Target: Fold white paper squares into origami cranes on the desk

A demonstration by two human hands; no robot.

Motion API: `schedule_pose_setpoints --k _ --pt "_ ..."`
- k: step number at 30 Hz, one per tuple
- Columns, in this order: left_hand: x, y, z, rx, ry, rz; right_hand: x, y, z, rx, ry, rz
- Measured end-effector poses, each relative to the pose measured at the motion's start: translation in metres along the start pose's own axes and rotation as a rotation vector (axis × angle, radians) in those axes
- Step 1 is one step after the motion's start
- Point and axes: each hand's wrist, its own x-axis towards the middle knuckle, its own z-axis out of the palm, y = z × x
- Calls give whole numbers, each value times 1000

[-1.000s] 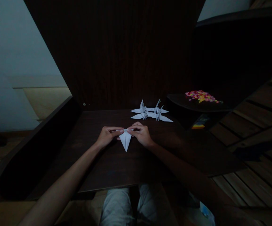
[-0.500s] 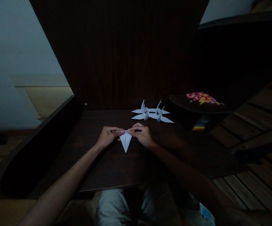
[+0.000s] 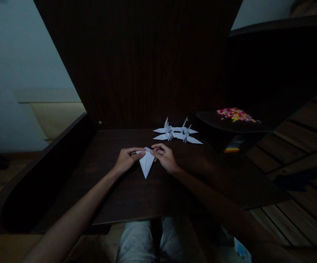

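**Both hands pinch a half-folded white paper at mid-frame**

A white, kite-shaped piece of folded paper [image 3: 146,164] lies on the dark brown wooden table [image 3: 136,197] just above the centre of the frame, its long point aimed toward the lower edge. The left hand [image 3: 126,159] holds the paper's upper left corner, fingers drawn together on the top edge. The right hand [image 3: 165,157] meets it from the other side, thumb and forefinger closed on the upper right corner. A small flap at the top edge stands slightly raised between the two hands.

Just above and to the right, two finished white paper cranes [image 3: 177,132] sit side by side on the table, wings touching. Further right, a dark round tray [image 3: 224,124] carries a heap of small pink and yellow pieces [image 3: 235,113]. A dark wooden panel [image 3: 136,62] fills the upper middle of the frame.

The light is dim, so the crease lines are hard to read; a fold laid off the centre line would likely leave the point lopsided. Uneven pressure from the two pinches could skew the raised flap or tear the thin corner. A wide sweep of the right hand could knock the cranes nearby.
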Motion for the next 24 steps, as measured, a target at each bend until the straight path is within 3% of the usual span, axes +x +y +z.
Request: schedule_pose_setpoints --k 7,24 --pt "1 0 -1 -62 4 -26 1 -3 -1 48 -59 105" --pt "-2 10 -2 -103 5 -6 -5 -15 -1 -15 17 51"
